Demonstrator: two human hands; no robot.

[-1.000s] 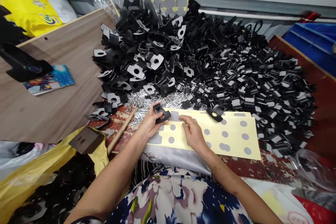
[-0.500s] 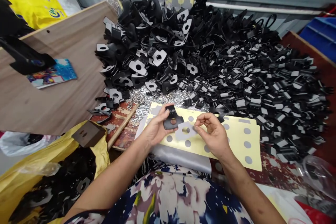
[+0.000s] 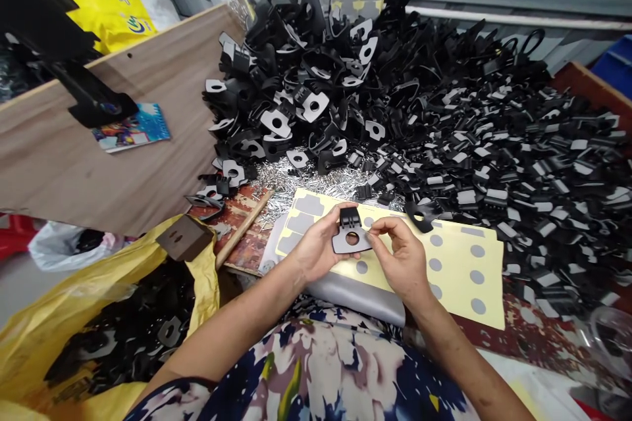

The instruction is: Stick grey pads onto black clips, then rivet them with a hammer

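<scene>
My left hand (image 3: 320,247) is closed on a black plastic clip part (image 3: 349,217) with a round hole, held above a yellow sticker sheet (image 3: 464,263). A grey sticker (image 3: 344,245) lies over the part's flat face, its hole around the part's hole. With thumb and forefinger, my right hand (image 3: 401,251) pinches the sticker's right edge. Whether the sticker is fully stuck down I cannot tell. Beneath both hands, the sheet carries grey dots and larger grey shapes. Another black part (image 3: 419,216) rests on the sheet's far edge.
A tall heap of black clip parts (image 3: 494,138) fills the back and right. Loose metal pins (image 3: 286,177) lie before it. A wooden stick (image 3: 244,229) is left of the sheet. A yellow sack (image 3: 205,276) of black parts stands at left, a brown block (image 3: 184,239) on its rim.
The grey sticker, apart from the black part and held in my right hand before, now lies on its face. My left hand has turned the part flatter. The whole view has shifted.
</scene>
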